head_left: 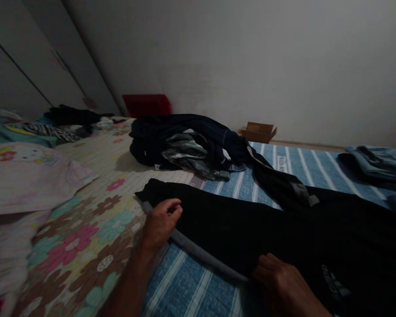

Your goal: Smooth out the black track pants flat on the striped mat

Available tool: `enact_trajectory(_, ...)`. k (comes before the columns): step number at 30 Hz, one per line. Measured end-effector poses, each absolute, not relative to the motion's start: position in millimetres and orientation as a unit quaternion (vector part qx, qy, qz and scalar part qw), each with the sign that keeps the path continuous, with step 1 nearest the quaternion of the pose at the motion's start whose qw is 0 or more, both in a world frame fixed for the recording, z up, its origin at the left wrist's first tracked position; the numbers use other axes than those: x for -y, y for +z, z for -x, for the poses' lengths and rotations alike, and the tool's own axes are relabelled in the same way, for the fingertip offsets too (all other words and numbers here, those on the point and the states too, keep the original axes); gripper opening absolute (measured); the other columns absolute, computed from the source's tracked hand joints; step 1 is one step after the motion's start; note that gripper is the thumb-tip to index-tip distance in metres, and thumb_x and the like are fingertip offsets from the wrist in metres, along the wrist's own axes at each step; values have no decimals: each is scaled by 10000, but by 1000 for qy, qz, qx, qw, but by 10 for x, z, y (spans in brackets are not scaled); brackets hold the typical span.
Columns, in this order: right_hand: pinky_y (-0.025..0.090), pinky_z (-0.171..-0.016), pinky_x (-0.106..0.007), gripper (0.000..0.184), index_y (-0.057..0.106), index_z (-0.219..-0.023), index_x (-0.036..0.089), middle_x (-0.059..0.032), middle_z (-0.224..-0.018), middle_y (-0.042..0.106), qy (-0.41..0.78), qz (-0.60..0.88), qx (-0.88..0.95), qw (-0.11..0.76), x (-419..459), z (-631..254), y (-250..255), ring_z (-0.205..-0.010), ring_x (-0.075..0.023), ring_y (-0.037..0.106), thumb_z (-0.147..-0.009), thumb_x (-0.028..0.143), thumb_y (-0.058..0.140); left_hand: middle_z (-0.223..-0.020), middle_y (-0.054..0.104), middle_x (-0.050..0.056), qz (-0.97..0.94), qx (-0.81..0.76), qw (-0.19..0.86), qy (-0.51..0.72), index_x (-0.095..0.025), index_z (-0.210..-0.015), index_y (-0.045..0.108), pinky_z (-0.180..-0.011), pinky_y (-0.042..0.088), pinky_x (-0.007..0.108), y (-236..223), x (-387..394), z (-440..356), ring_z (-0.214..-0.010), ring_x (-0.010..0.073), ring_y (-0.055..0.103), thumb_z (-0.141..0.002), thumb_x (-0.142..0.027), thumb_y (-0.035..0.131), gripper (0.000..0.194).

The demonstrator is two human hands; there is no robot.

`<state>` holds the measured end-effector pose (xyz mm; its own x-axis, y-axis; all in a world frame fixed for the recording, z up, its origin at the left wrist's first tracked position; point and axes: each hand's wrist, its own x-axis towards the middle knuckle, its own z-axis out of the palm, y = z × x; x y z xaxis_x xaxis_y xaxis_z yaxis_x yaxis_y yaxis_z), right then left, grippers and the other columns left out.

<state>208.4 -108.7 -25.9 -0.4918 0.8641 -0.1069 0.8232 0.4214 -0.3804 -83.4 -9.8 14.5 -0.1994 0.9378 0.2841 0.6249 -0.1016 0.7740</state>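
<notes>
Left hand sits with its fingers loosely curled at the grey-lined edge of a long black fleece garment; the dim view does not show whether those fingers pinch the edge or only lie against it. Right hand is well apart from the left, lying open with its fingers spread on the black fabric, close to the same edge and not clamped on anything. The garment lies flat across a blue-and-white striped mattress cover, its grey trim running diagonally between the hands, and a small printed logo shows just beside the right hand.

To the left of the left hand spreads a cream quilt with pink, teal and brown flowers, partly under a pale pink cartoon-printed cloth. Beyond the black garment sits a heap of dark navy clothing with a mottled grey garment lying on it, and a black sleeve with a grey cuff trails from the heap. A folded pale blue denim garment lies at the far right. Farther off, a red object stands by the wall, and an open cardboard box sits beyond the striped cover.
</notes>
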Motion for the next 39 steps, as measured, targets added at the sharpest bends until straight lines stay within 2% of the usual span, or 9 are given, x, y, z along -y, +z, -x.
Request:
enact_trajectory(2, 335, -612, -223, 310, 610, -748, 211, 18, -819, 614, 205, 504, 836, 67, 1089, -2098, -250, -748, -123, 554, -624, -31, 461, -774, 639, 22, -697, -604, 208, 326, -220, -750, 680, -717, 427, 296, 116, 150, 757, -772, 202, 588, -682, -222, 613, 95)
enact_trajectory(6, 320, -610, -235, 300, 603, -768, 220, 21, -806, 596, 218, 507, 828, 102, 1096, -2116, -298, -749, -126, 541, -657, -15, 453, -806, 623, 48, -766, -585, 193, 184, -209, -773, 685, -746, 407, 322, 28, 185, 689, -836, 220, 564, -708, -200, 559, 142)
enact_trajectory(11, 328, -643, -238, 303, 593, -805, 220, 11, -850, 588, 232, 513, 818, 117, 1098, -2122, -319, -767, -124, 536, -682, -6, 433, -841, 616, 53, -772, -594, 175, 143, -208, -817, 687, -757, 411, 320, -32, 181, 692, -859, 215, 560, -746, -220, 536, 168)
enact_trajectory(15, 326, -633, -245, 272, 582, -794, 208, -5, -857, 584, 243, 506, 823, 91, 1092, -2131, -326, -780, -139, 530, -656, 12, 453, -875, 615, 52, -772, -614, 143, 83, -193, -851, 681, -778, 415, 309, 9, 184, 638, -896, 204, 545, -780, -203, 522, 174)
enact_trajectory(23, 321, -629, -250, 267, 564, -802, 208, -4, -855, 573, 230, 508, 824, 102, 1108, -2128, -334, -783, -140, 522, -664, 15, 443, -853, 595, 68, -807, -588, 55, -26, -170, -767, 635, -726, 406, 289, 58, 176, 493, -860, 197, 522, -839, -138, 443, 208)
enact_trajectory(27, 312, -623, -256, 269, 562, -804, 210, -4, -854, 572, 220, 508, 826, 107, 1116, -2136, -360, -780, -142, 519, -665, 12, 444, -831, 581, 72, -816, -577, 38, -25, -166, -741, 574, -718, 393, 304, 23, 165, 490, -817, 198, 510, -843, -133, 396, 208)
enact_trajectory(33, 309, -620, -248, 269, 562, -802, 208, -2, -838, 566, 221, 506, 825, 119, 1120, -2148, -373, -772, -135, 516, -675, 6, 439, -789, 545, 60, -810, -579, 85, 44, -183, -718, 491, -725, 382, 310, -12, 164, 643, -780, 192, 497, -834, -171, 345, 186)
enact_trajectory(36, 309, -629, -249, 272, 565, -815, 210, -1, -849, 566, 223, 506, 822, 133, 1119, -2155, -393, -783, -137, 517, -670, 11, 451, -749, 509, 28, -793, -577, 165, 109, -195, -690, 453, -679, 385, 287, 58, 230, 754, -728, 171, 493, -834, -237, 340, 188)
enact_trajectory(39, 301, -612, -251, 261, 572, -812, 212, -3, -845, 567, 228, 501, 825, 129, 1105, -2165, -438, -770, -138, 520, -677, 19, 459, -722, 492, -7, -750, -575, 298, 135, -194, -698, 467, -636, 388, 259, 242, 368, 822, -684, 147, 484, -821, -298, 387, 181)
